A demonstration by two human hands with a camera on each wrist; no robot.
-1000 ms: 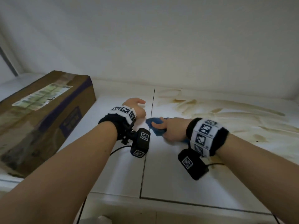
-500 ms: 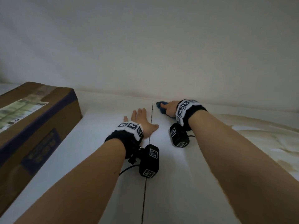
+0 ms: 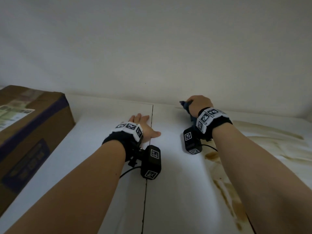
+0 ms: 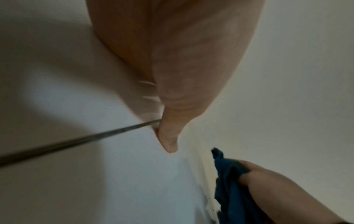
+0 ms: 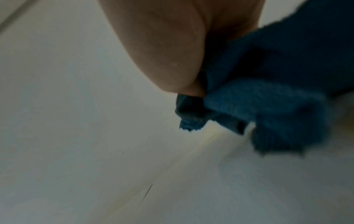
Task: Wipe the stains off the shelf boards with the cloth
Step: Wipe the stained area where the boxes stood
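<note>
My right hand (image 3: 198, 103) grips a bunched blue cloth (image 3: 185, 105) against the white shelf board (image 3: 175, 166) at its back edge, by the rear wall. The cloth (image 5: 268, 98) fills the right wrist view, and the cloth (image 4: 231, 189) shows low right in the left wrist view. Brown stains (image 3: 228, 198) streak the board right of and below my right arm. My left hand (image 3: 143, 125) lies flat and open on the board, beside the dark seam (image 3: 151, 125); its thumb (image 4: 168, 136) crosses the seam.
A cardboard box (image 3: 28, 132) with a label stands on the left part of the shelf. The plain wall (image 3: 152, 48) closes off the back. More pale brown smears (image 3: 273, 137) spread over the right side of the board.
My right hand has carried the cloth from the middle of the board to the back edge, then rightwards along it. My left hand went from curled to flat on the board.
</note>
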